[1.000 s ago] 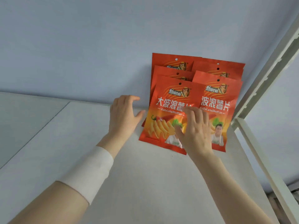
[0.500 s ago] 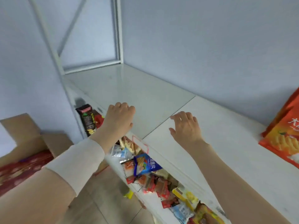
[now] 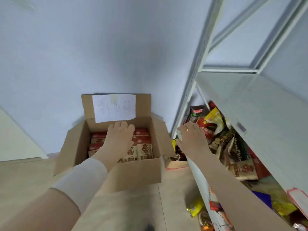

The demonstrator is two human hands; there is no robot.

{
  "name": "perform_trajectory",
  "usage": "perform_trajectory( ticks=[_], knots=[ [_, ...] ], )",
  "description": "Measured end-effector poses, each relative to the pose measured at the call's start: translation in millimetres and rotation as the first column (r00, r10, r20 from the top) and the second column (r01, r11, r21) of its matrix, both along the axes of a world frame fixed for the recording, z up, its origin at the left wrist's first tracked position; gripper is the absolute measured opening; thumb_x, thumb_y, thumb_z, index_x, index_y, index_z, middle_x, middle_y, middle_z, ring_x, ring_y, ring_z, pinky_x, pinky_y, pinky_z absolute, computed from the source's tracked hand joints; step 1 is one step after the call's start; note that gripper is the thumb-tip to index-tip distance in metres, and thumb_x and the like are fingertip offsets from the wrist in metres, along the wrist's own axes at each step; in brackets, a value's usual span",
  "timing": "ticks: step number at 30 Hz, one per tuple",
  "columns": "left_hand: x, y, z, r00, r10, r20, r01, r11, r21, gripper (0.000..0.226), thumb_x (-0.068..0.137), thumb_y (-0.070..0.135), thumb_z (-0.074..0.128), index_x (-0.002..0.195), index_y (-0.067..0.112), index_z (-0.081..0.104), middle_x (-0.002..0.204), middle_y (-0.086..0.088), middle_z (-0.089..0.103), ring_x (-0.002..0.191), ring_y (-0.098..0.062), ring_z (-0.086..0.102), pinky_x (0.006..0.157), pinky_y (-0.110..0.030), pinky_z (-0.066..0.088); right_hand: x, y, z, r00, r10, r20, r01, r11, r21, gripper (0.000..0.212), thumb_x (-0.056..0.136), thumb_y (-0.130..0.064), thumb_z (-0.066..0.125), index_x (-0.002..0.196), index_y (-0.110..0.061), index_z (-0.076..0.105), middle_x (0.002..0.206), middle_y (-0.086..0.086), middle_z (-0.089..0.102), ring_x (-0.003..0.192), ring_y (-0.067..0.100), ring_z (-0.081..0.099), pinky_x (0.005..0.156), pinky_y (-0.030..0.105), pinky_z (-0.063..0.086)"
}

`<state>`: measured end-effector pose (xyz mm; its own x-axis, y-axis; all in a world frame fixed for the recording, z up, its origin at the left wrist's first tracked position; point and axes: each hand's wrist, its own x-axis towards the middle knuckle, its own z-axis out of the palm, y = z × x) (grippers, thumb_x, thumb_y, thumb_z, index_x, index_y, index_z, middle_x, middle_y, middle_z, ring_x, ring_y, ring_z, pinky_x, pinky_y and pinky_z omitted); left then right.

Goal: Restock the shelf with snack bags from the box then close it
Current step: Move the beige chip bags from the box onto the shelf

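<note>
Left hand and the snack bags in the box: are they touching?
Cannot tell. In the head view the left hand overlaps the snack bags inside the box, but neither contact nor gap shows.

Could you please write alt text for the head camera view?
A person's left hand reaches into an open cardboard box of red-and-tan snack bags on the floor, while the right hand hovers open at the edge of a white shelf whose lower level is crowded with mixed snacks. A handwritten paper label sits on the box's back flap.
</note>
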<state>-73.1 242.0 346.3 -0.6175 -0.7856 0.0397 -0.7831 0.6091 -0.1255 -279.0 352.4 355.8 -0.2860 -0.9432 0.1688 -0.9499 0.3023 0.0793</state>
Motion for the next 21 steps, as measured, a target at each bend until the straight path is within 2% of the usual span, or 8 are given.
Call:
perform_trajectory(
  ticks=[3, 4, 6, 8, 14, 21],
  knots=[
    [22, -42, -22, 0.995, 0.098, 0.026, -0.098, 0.995, 0.029, 0.043, 0.090, 0.041, 0.055, 0.125, 0.019, 0.043, 0.122, -0.004, 0.049, 0.114, -0.023, 0.046, 0.094, -0.034, 0.037, 15, -57, -27, 0.996, 0.080, 0.026, -0.080, 0.997, -0.002, 0.039, 0.052, -0.022, 0.086, 0.082, -0.006, 0.067, 0.079, 0.014, 0.064, 0.074, 0.035, 0.061, 0.063, 0.041, 0.051],
    [27, -55, -30, 0.990, 0.136, 0.032, -0.138, 0.989, 0.048, 0.044, 0.090, 0.041, 0.054, 0.127, 0.020, 0.042, 0.123, -0.004, 0.049, 0.114, -0.023, 0.046, 0.095, -0.034, 0.037, 19, -74, -38, 0.993, 0.098, 0.058, -0.099, 0.995, 0.011, 0.038, 0.059, -0.023, 0.083, 0.089, -0.006, 0.067, 0.085, 0.013, 0.064, 0.081, 0.035, 0.061, 0.069, 0.042, 0.050],
    [37, -80, -47, 0.978, 0.205, 0.038, -0.208, 0.973, 0.104, 0.044, 0.090, 0.040, 0.053, 0.128, 0.020, 0.041, 0.123, -0.003, 0.048, 0.113, -0.023, 0.046, 0.095, -0.033, 0.039, 28, -108, -60, 0.986, 0.109, 0.122, -0.117, 0.991, 0.065, 0.037, 0.081, -0.030, 0.064, 0.113, -0.012, 0.058, 0.111, 0.009, 0.057, 0.107, 0.031, 0.052, 0.090, 0.040, 0.041],
    [44, -101, -64, 0.969, 0.244, 0.043, -0.247, 0.959, 0.141, 0.041, 0.090, 0.038, 0.053, 0.125, 0.020, 0.042, 0.122, -0.004, 0.049, 0.112, -0.023, 0.046, 0.095, -0.034, 0.039, 33, -135, -86, 0.974, 0.147, 0.173, -0.164, 0.982, 0.090, 0.038, 0.091, -0.033, 0.049, 0.125, -0.017, 0.048, 0.125, 0.004, 0.048, 0.118, 0.025, 0.042, 0.099, 0.034, 0.032],
    [65, -154, -113, 0.937, 0.347, 0.033, -0.344, 0.904, 0.255, 0.040, 0.089, 0.039, 0.055, 0.124, 0.021, 0.045, 0.123, -0.002, 0.050, 0.114, -0.023, 0.046, 0.097, -0.034, 0.039, 54, -204, -141, 0.948, 0.208, 0.242, -0.253, 0.952, 0.173, 0.039, 0.091, -0.034, 0.049, 0.126, -0.017, 0.049, 0.127, 0.004, 0.048, 0.118, 0.024, 0.042, 0.097, 0.033, 0.034],
    [75, -216, -179, 0.914, 0.405, 0.039, -0.390, 0.843, 0.371, 0.034, 0.089, 0.036, 0.056, 0.118, 0.019, 0.048, 0.118, -0.003, 0.053, 0.110, -0.023, 0.049, 0.091, -0.033, 0.040, 55, -250, -210, 0.959, 0.090, 0.269, -0.185, 0.916, 0.356, 0.038, 0.084, -0.030, 0.060, 0.117, -0.011, 0.056, 0.116, 0.009, 0.056, 0.107, 0.027, 0.051, 0.088, 0.036, 0.043]
  ],
)
